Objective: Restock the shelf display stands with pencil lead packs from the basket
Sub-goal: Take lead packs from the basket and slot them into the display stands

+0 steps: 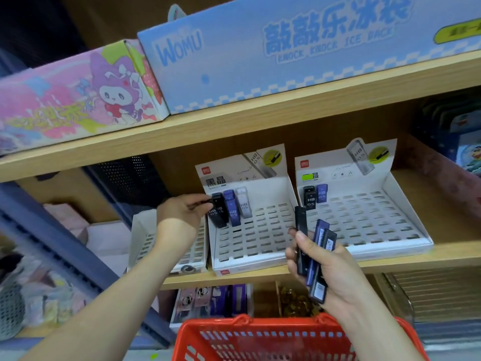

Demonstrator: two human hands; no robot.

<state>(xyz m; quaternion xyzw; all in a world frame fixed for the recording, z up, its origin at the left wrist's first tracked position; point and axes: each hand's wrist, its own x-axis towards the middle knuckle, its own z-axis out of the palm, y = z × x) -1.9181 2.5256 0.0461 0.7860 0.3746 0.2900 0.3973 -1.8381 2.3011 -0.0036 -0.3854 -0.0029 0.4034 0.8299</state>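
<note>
Basket (pixel 244 325) below; right grip (pixel 335 269) holds spare packs (pixel 318 243), left grip (pixel 179 212) pinches a black pack (pixel 218 213): seat it upright in the stand (pixel 260 230)

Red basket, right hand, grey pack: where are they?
Red basket (pixel 281 325): head view, front rim.
Right hand (pixel 342 270): head view, its middle.
Grey pack (pixel 244 205): head view, its label.
</note>
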